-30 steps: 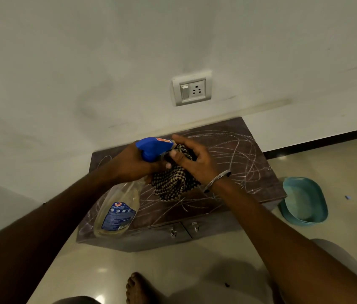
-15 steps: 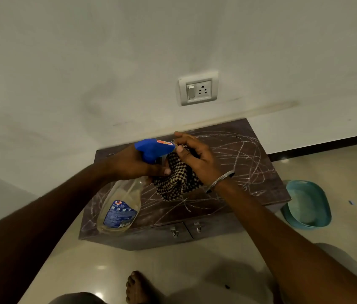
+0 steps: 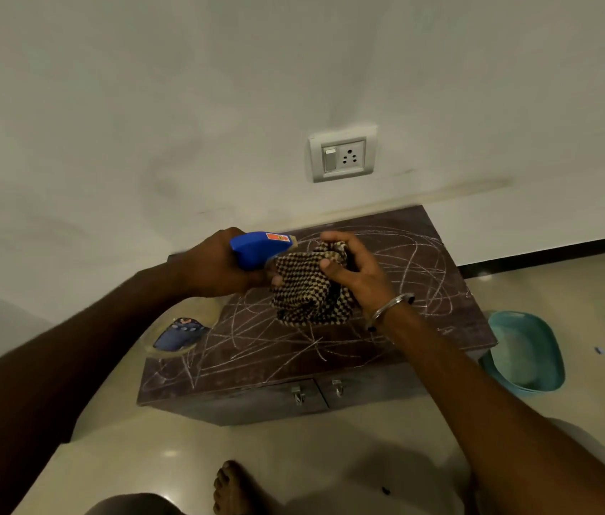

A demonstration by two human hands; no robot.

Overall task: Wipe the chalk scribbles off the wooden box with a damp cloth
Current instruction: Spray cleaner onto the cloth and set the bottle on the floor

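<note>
A dark wooden box (image 3: 416,351) stands on the floor against the wall, its top covered in white chalk scribbles. Above it my right hand (image 3: 353,273) grips a bunched black-and-tan checked cloth (image 3: 304,291). My left hand (image 3: 215,265) holds a clear spray bottle by its blue trigger head (image 3: 256,249), nozzle pointed at the cloth from close by. The bottle's body (image 3: 178,336) hangs blurred below my left wrist, over the box's left end.
A teal plastic basin (image 3: 527,351) sits on the floor right of the box. A wall socket (image 3: 343,156) is above the box. Two small metal latches (image 3: 315,392) are on the box front. My bare foot (image 3: 230,488) rests on the glossy floor in front.
The bottle's body has swung left and up and is now blurred. My right hand has turned, showing more of the cloth toward the nozzle. The camera has shifted slightly.
</note>
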